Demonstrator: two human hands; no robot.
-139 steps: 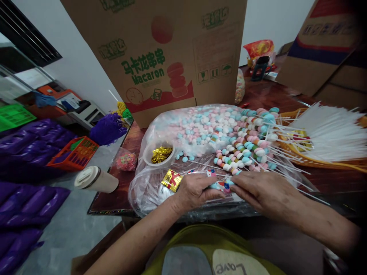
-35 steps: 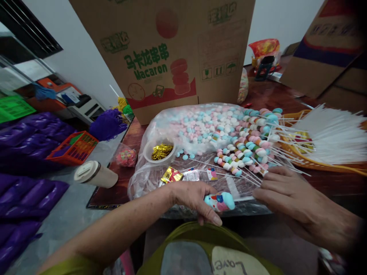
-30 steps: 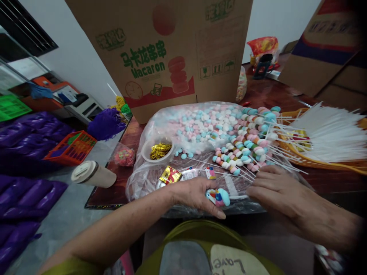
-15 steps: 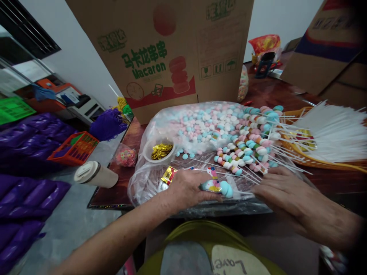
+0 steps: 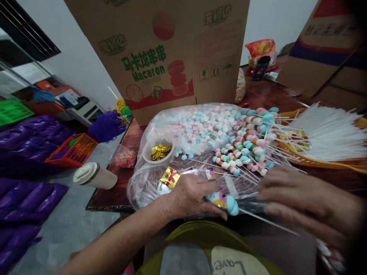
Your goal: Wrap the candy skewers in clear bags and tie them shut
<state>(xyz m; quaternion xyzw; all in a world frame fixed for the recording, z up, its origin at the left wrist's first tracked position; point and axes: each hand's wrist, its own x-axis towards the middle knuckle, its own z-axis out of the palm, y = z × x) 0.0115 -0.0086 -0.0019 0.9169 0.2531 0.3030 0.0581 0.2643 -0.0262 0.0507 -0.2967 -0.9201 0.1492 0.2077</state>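
My left hand (image 5: 192,194) is closed around the wrapped end of a candy skewer (image 5: 231,204). Light blue round candies show at the front of its printed clear wrapper, and a bare white stick (image 5: 269,220) runs out to the right. Blurred by motion, my right hand (image 5: 298,202) hovers above that stick, fingers stretched out and apart from it. Beyond the hands lies a pile of candy skewers (image 5: 248,149) in pink, blue, white and brown. Behind my left hand are a gold and red packet (image 5: 170,177) and a small printed wrapper (image 5: 210,173).
A white bowl (image 5: 145,152) holds gold twist ties. Loose pastel candies (image 5: 200,124) fill a clear bag before a tall carton (image 5: 160,42). White sticks (image 5: 329,133) lie in an orange basket (image 5: 318,163) at right. A lidded cup (image 5: 97,176) stands by the table's left edge.
My right hand has let go of the stick and moved right, its fingers opening. The skewer in my left hand has shifted slightly right and its stick now slants down to the right.
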